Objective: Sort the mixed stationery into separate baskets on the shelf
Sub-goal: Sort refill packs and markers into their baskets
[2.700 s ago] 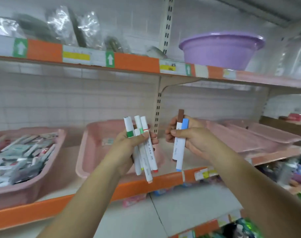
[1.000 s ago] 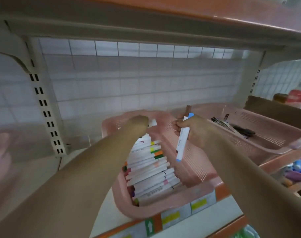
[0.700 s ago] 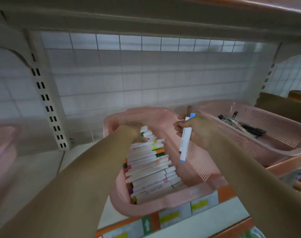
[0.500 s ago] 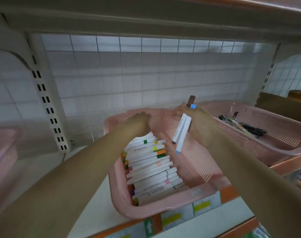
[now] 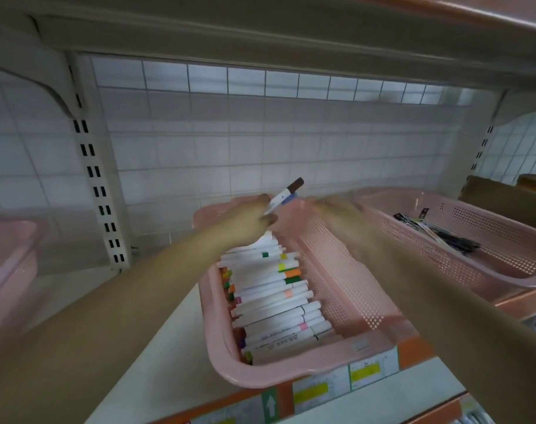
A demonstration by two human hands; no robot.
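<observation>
Left grip (image 5: pixel 250 220) pinches two markers (image 5: pixel 286 194) over the basket's (image 5: pixel 291 373) far end; right grip (image 5: pixel 334 211) alongside, too blurred to tell.

Facing you, white grid back panel (image 5: pixel 260 142), slotted cream upright (image 5: pixel 98 185) at your left, second slotted upright (image 5: pixel 481 148) at your right, brown cardboard box (image 5: pixel 505 200) far right, yellow price labels (image 5: pixel 364 370) and green arrow tag (image 5: pixel 270 405) along the orange edge strip (image 5: pixel 413 351).
</observation>
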